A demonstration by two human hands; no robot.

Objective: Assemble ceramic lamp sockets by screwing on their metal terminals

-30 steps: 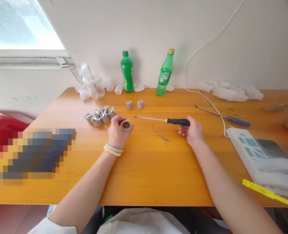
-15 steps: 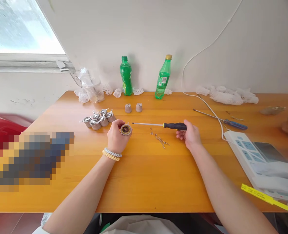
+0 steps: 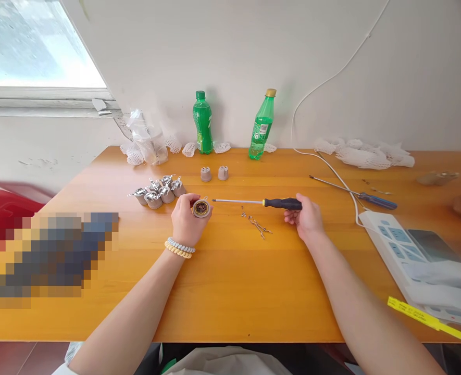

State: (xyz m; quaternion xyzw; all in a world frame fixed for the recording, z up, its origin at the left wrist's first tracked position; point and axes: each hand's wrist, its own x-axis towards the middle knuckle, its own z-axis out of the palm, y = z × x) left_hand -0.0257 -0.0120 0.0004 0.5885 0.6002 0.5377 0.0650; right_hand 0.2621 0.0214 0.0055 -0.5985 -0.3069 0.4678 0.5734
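Both hands were closed: left hand point(image 3: 184, 224) round a small, stiff, likely brittle socket point(image 3: 201, 208); right hand point(image 3: 307, 220) on the handle of the light screwdriver point(image 3: 279, 203).

A: Table point(image 3: 230, 291): varnished wood, smooth, faint sheen. Screwdriver point(image 3: 261, 202): bright metal shaft, matt black handle, likely plastic.
B: Noted. Socket point(image 3: 201, 208): matt grey body, brassy metal inside. Bottles point(image 3: 202, 125): glossy green plastic.

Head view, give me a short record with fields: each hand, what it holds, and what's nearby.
left hand: grips a lamp socket, open end up
right hand: holds black-handled screwdriver by its handle, tip toward the socket
between hands: screws and metal clips on the table
behind left hand: cluster of sockets
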